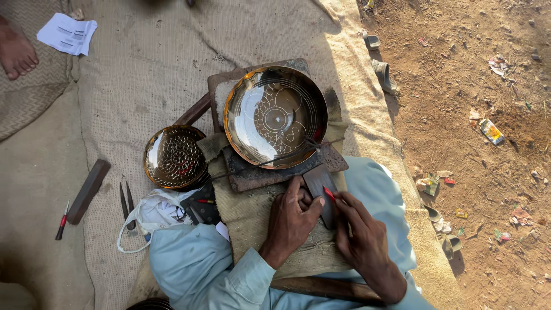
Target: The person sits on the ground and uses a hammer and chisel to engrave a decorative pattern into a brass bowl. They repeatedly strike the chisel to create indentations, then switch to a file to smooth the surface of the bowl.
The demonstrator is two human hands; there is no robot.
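Note:
My left hand steadies a dark flat sharpening stone resting on a cloth-covered wooden block over my lap. With my right hand I pinch a thin tool with a red handle and press its tip against the stone. Just beyond the stone lies a large shiny brass bowl with an engraved floral pattern, sitting on a dark slab. A smaller engraved brass bowl rests to its left.
A dark rectangular bar, a red-handled tool and metal dividers lie on the burlap mat at left. A white bag sits by my knee. A paper and another person's bare foot are top left. Littered dirt ground lies right.

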